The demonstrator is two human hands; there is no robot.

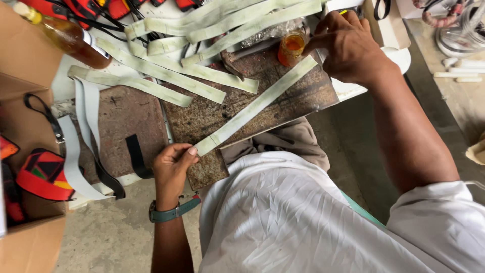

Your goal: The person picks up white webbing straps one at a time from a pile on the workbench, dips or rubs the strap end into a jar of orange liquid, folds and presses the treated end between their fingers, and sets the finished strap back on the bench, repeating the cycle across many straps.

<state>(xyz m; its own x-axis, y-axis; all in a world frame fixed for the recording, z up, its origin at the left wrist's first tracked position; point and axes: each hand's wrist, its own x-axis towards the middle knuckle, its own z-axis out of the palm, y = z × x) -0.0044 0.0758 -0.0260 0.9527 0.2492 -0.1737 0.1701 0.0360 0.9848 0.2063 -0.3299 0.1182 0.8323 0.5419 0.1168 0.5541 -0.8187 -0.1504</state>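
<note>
Pinning the near end of a long pale green strip (pixel 255 105) to a rusty, scuffed metal plate (pixel 283 96), the left hand (pixel 172 169) presses down with thumb and curled fingers. Right hand (pixel 348 45) is closed at a small amber jar (pixel 291 48), probably gripping a brush, hard to tell. More flat strips (pixel 202 30) are piled behind.

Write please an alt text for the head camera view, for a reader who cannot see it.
A person's left hand pins the near end of a long pale green strip on a dark, stained work board, while the right hand reaches to a small jar of amber liquid. More pale strips lie piled behind.
</note>
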